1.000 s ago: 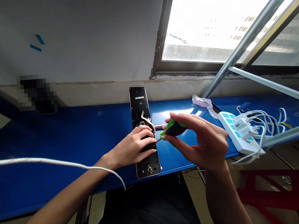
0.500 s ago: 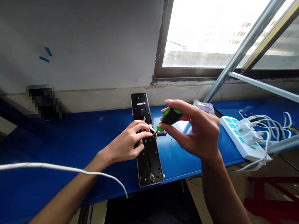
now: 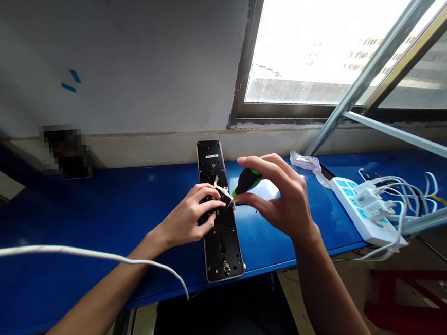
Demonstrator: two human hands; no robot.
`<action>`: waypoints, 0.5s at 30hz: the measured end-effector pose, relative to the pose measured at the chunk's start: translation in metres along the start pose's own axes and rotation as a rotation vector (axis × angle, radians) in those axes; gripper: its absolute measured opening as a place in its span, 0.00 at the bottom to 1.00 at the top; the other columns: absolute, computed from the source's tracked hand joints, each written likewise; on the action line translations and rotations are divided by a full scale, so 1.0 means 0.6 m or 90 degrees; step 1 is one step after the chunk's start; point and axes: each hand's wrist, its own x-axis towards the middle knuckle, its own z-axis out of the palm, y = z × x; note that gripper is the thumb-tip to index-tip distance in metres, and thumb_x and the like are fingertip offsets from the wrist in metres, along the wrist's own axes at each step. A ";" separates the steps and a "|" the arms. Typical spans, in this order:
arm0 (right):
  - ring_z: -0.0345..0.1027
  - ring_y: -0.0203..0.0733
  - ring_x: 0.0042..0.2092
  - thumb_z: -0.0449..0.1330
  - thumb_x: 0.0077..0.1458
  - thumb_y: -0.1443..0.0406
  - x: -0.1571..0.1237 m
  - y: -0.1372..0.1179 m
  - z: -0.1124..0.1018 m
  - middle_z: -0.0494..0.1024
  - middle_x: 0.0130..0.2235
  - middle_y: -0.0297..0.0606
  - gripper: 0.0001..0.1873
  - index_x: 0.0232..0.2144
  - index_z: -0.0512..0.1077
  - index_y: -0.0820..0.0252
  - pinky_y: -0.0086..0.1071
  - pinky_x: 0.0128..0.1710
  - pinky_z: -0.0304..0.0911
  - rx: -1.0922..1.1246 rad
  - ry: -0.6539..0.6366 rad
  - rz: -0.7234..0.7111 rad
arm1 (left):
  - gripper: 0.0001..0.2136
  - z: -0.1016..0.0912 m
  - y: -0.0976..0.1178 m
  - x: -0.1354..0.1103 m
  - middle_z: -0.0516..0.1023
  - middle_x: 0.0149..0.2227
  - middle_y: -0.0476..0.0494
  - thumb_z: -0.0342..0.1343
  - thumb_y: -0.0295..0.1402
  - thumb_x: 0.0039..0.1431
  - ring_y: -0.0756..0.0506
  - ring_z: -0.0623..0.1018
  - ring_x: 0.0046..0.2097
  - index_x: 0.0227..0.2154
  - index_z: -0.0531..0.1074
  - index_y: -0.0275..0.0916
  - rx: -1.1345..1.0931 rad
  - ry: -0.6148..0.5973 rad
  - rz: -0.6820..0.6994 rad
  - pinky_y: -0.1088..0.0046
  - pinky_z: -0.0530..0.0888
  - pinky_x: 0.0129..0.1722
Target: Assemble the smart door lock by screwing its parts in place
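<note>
A black electronic door lock panel (image 3: 223, 250) with a metal rim lies lengthwise on the blue bench (image 3: 80, 271). My left hand (image 3: 191, 216) rests across its middle, fingers gripping the panel beside a white wire (image 3: 223, 191). My right hand (image 3: 284, 199) pinches a screwdriver with a black and green handle (image 3: 247, 182). The thin shaft slants down to the panel's right edge, with its tip near the white wire and my left fingertips. My left hand hides part of the panel.
A white power strip (image 3: 356, 208) holds white chargers (image 3: 369, 202) with tangled cables at right. A plastic packet (image 3: 305, 162) lies behind it. A white cable (image 3: 59, 248) lies over my left forearm. Metal rails (image 3: 385, 62) slant across the window at upper right.
The screwdriver has moved left and lower, with its handle now closer to the panel. My right hand has moved in nearer the panel, and my left hand stays on it.
</note>
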 end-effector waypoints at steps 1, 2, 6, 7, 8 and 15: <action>0.79 0.44 0.50 0.64 0.67 0.66 0.001 -0.002 -0.002 0.80 0.55 0.44 0.23 0.62 0.74 0.52 0.41 0.50 0.79 0.029 -0.008 0.021 | 0.16 0.001 -0.002 -0.004 0.75 0.56 0.36 0.57 0.24 0.66 0.35 0.68 0.66 0.54 0.78 0.40 0.006 0.008 -0.002 0.48 0.73 0.66; 0.78 0.46 0.55 0.59 0.69 0.68 0.001 -0.003 -0.004 0.78 0.60 0.44 0.23 0.64 0.72 0.51 0.44 0.54 0.77 0.065 -0.018 0.041 | 0.16 0.001 -0.005 -0.008 0.75 0.56 0.36 0.57 0.24 0.66 0.35 0.69 0.66 0.54 0.78 0.40 0.012 0.013 -0.002 0.48 0.73 0.66; 0.81 0.46 0.51 0.63 0.66 0.70 0.003 -0.004 -0.005 0.84 0.54 0.38 0.22 0.59 0.77 0.47 0.44 0.50 0.80 0.131 0.032 0.035 | 0.15 0.001 -0.007 -0.014 0.74 0.57 0.34 0.58 0.25 0.66 0.35 0.70 0.65 0.54 0.78 0.39 0.035 0.008 0.003 0.48 0.74 0.66; 0.82 0.44 0.46 0.68 0.62 0.70 0.004 -0.003 -0.004 0.85 0.48 0.37 0.22 0.56 0.79 0.46 0.41 0.45 0.81 0.109 0.062 0.019 | 0.15 0.002 -0.007 -0.014 0.74 0.57 0.34 0.58 0.25 0.66 0.34 0.70 0.65 0.54 0.78 0.39 0.042 0.007 0.005 0.48 0.74 0.65; 0.81 0.42 0.41 0.71 0.58 0.69 0.004 -0.001 -0.002 0.84 0.44 0.36 0.22 0.54 0.81 0.45 0.39 0.41 0.80 0.079 0.090 0.007 | 0.15 0.002 -0.005 -0.014 0.74 0.58 0.34 0.58 0.25 0.67 0.34 0.70 0.65 0.54 0.78 0.38 0.049 0.006 0.006 0.48 0.74 0.65; 0.79 0.49 0.58 0.56 0.70 0.70 0.002 -0.005 0.005 0.81 0.60 0.39 0.24 0.64 0.73 0.47 0.49 0.56 0.78 0.130 0.041 0.065 | 0.15 0.008 0.001 -0.012 0.74 0.58 0.34 0.58 0.25 0.67 0.35 0.70 0.65 0.55 0.78 0.39 0.061 0.020 0.012 0.49 0.73 0.65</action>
